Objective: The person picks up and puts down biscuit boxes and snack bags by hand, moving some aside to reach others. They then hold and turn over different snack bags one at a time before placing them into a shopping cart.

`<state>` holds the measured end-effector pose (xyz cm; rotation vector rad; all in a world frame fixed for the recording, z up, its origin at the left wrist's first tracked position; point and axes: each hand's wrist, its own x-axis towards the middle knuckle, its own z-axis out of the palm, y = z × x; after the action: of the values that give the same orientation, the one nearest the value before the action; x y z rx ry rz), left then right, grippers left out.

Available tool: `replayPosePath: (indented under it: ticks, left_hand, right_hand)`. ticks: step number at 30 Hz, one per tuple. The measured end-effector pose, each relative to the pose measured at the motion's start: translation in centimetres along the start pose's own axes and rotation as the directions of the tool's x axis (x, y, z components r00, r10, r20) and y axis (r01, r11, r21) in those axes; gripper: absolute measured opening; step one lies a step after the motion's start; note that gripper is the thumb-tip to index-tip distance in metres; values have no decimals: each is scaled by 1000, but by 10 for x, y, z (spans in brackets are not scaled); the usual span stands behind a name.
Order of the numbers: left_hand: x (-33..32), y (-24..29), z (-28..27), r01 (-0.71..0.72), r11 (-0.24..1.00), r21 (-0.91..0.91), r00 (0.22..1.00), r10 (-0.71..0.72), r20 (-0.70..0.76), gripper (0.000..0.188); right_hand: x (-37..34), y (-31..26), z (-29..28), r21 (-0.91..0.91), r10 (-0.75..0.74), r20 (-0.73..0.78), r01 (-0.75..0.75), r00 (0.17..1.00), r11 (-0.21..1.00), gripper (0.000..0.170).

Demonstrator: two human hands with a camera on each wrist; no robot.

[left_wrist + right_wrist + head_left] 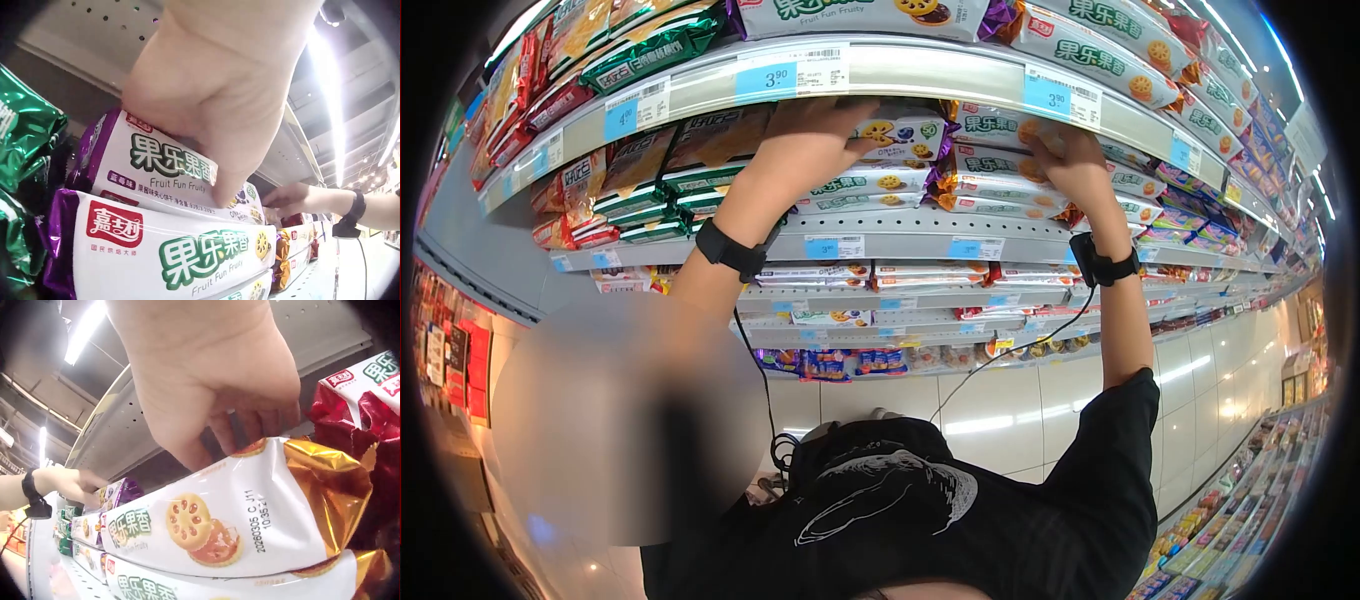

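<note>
My left hand [818, 140] grips a white biscuit pack with purple ends [165, 165] from above, thumb down its printed front and the other fingers hidden behind. That pack lies on another purple-ended pack [169, 250]. To the right, my right hand [219, 394] curls over the upper edge of a white biscuit pack with gold-orange ends [219, 519], its fingertips partly hidden behind the pack. A similar gold-ended pack [206, 584] lies beneath it. Both hands reach in under the upper shelf's price rail [940, 75].
Green-wrapped packs [28, 125] stand left of the purple-ended stack. Red-ended packs [350, 412] are right of the gold-ended ones. Lower shelves hold more packets [930, 275]. Black cables [1010, 348] hang from both wrist straps. A pale blurred round shape [620, 430] covers the lower left.
</note>
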<state>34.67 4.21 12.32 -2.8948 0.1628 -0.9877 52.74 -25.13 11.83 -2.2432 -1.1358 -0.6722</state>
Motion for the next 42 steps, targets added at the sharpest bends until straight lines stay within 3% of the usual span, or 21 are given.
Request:
replayPosePath:
  ticks: [4, 6, 7, 9, 10, 11, 12, 14, 17, 20, 22, 25, 26, 28, 30, 32, 35, 36, 38, 40, 42]
  left_hand:
    - [-2, 15, -12, 109, 994, 10, 994, -109, 15, 50]
    - [-3, 33, -33, 307, 951, 25, 916, -303, 265, 50]
    - [-5, 40, -44, 348, 936, 55, 901, -350, 258, 50]
    - [-17, 51, -63, 392, 917, -71, 851, -332, 407, 46]
    - [-35, 52, -61, 439, 898, -35, 830, -391, 398, 46]
    - [-58, 55, -51, 280, 951, -134, 960, -272, 71, 45]
    - [-81, 60, -40, 81, 985, -155, 956, -121, -267, 45]
    - [-135, 74, -32, 185, 949, -255, 952, -237, -193, 46]
    - [-232, 88, -23, 401, 893, -205, 891, -432, -139, 41]
    - [-331, 112, -44, 688, 704, -178, 709, -704, -47, 33]
    - [-382, 129, -80, 854, 432, -290, 459, -888, 27, 25]
    - [-450, 166, -134, 949, 227, -217, 156, -940, -304, 20]
    - [-472, 178, -152, 972, 137, -192, 44, -904, -424, 19]
    - [-517, 209, -191, 979, 23, -204, -97, -823, -560, 19]
    - [-567, 246, -225, 951, -176, -255, -295, -766, -571, 22]
    - [-619, 281, -251, 943, -291, -161, -324, -692, -646, 23]
    - [-707, 326, -258, 830, -467, -306, -546, -568, -615, 24]
    - [-735, 341, -253, 818, -480, -318, -563, -554, -613, 24]
    - [-785, 369, -236, 644, -753, -135, -725, -544, -423, 30]
    - [-830, 394, -202, 570, -811, -130, -787, -494, -370, 40]
    - [-846, 409, -180, 410, -901, -140, -899, -373, -230, 49]
  right_hand:
    - [-4, -19, -5, 12, -159, -111, 161, 981, 987, 28]
    - [-8, -24, -3, -18, -144, -193, 143, 971, 989, 29]
    - [-12, -31, -2, -17, -151, -198, 150, 969, 988, 30]
    - [-21, -54, 0, 66, -162, -226, 181, 961, 981, 33]
    - [-28, -68, 5, 146, -156, -245, 196, 957, 970, 34]
    - [-32, -75, 12, 153, -212, -251, 255, 944, 955, 34]
    - [-38, -80, 20, 159, -262, -255, 308, 931, 938, 34]
    - [-54, -103, 34, 241, -206, -202, 252, 958, 937, 32]
    - [-71, -135, 69, 404, -309, -312, 419, 899, 813, 27]
    - [-100, -189, 110, 630, -365, -236, 428, 901, 648, 25]
    - [-121, -237, 134, 752, -452, -162, 406, 877, 519, 24]
    - [-157, -309, 164, 908, -612, 18, 243, 791, 341, 22]
    - [-168, -334, 167, 924, -657, 19, 238, 754, 299, 22]
    - [-191, -386, 168, 952, -767, 109, 157, 633, 264, 22]
    - [-211, -436, 174, 963, -866, 63, 197, 496, 183, 22]
    - [-238, -485, 178, 974, -922, 96, 158, 376, 166, 23]
    - [-296, -555, 206, 989, -977, 135, 41, 163, 143, 26]
    - [-320, -576, 215, 985, -983, 168, 27, 78, 171, 27]
    - [-380, -613, 234, 970, -981, 180, -155, -72, 189, 30]
    - [-433, -648, 238, 985, -965, 68, -137, -254, 106, 30]
    - [-495, -664, 255, 996, -927, 29, -71, -373, 59, 28]
